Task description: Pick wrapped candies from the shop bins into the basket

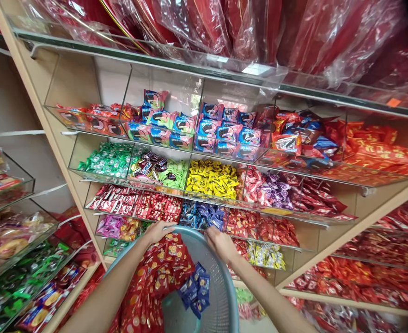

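Note:
A blue-green plastic basket (pixel 228 282) with a perforated wall stands low in front of the shelves, its far rim close to them. My left hand (pixel 159 232) grips the far rim from the left, fingers closed over it. On the right part of the rim my right hand (pixel 222 245) is closed too; its fingertips are partly hidden. Inside the basket, a heap of red packets (pixel 160 268) with an orange fruit print fills the left side. Several dark blue packets (pixel 197 290) lie beside them on the basket floor.
Glass-fronted shelves hold green sweets (pixel 108 159), yellow sweets (pixel 212 179), blue-pink biscuit packs (pixel 209 128), red packets (pixel 158 206) and blue packets (pixel 212 215). Large plastic-wrapped red packages (pixel 204 23) lie on top. More stocked shelves stand left and right; wooden uprights (pixel 40 111) divide them.

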Demonstrator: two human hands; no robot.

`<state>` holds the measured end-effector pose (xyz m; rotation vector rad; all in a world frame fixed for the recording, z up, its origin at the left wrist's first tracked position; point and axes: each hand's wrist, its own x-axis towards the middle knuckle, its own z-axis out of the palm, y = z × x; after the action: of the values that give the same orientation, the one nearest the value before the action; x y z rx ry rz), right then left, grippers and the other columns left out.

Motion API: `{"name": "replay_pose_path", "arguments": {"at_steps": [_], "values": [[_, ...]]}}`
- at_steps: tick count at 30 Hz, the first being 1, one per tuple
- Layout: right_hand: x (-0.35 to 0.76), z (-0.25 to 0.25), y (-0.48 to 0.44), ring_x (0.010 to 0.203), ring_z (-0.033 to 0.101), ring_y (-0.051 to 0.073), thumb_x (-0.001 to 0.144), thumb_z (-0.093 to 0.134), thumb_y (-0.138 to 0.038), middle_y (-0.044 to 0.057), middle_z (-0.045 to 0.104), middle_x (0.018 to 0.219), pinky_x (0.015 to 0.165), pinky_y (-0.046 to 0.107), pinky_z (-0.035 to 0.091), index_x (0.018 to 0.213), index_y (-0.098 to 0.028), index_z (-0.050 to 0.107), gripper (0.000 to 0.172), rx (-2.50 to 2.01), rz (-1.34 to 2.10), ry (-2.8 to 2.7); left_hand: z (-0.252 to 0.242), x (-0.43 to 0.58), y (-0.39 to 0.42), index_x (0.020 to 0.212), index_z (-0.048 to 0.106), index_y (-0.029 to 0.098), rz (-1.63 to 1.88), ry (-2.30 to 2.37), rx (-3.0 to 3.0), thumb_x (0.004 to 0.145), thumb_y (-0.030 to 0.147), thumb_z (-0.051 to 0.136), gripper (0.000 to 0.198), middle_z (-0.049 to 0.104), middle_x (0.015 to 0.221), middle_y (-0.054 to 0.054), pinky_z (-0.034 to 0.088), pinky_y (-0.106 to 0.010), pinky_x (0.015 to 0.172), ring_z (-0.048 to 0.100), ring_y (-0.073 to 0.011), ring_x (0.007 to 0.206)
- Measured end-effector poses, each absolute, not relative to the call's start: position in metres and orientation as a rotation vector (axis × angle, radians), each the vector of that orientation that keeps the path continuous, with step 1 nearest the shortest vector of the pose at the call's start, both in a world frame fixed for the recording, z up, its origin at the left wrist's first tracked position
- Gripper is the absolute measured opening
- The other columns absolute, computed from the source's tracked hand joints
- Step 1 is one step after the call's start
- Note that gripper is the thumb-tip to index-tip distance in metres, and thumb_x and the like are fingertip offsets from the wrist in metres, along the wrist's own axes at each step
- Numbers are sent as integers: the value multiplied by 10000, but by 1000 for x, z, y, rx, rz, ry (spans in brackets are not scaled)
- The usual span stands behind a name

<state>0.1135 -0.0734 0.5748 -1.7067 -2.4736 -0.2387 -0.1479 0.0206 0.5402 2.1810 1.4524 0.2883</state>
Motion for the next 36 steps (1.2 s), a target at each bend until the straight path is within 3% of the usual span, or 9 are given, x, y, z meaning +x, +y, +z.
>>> {"name": "replay_pose_path", "arguments": {"at_steps": [5,11,20,27,36], "values": [[136,570,-22,733,581,145,827,300,-135,82,523,966,559,224,392,1017,-177,411,224,-2184,-267,-2264,541,-149,20,1132,462,387,326,1445,2185,703,618,321,507,534,1136,72,361,-251,822,484,-213,1042],[139,554,-3,792,592,189,792,338,-61,159,547,963,604,261,427,1052,-118,434,283,-2300,-252,-2249,541,-150,18,1117,464,416,358,1434,2185,701,626,316,489,531,1138,88,366,-251,815,475,-211,1053],[141,548,3,831,584,185,791,379,-78,148,571,923,645,257,437,1093,-138,412,309,-2335,-205,-2232,536,-152,22,1131,451,406,354,1427,2172,709,593,347,474,528,1138,90,353,-244,834,476,-199,1054],[139,550,0,805,583,175,790,352,-73,154,499,1027,611,248,418,1061,-145,416,287,-2357,-203,-2146,540,-150,21,1116,469,408,344,1428,2190,705,600,339,472,533,1135,84,356,-247,829,479,-208,1049],[135,580,-38,753,554,137,834,325,-232,85,467,1039,586,226,356,1015,-203,419,205,-2206,-105,-2073,538,-150,24,1136,457,387,301,1453,2130,686,600,371,505,528,1140,81,333,-242,863,456,-208,1076]]}}
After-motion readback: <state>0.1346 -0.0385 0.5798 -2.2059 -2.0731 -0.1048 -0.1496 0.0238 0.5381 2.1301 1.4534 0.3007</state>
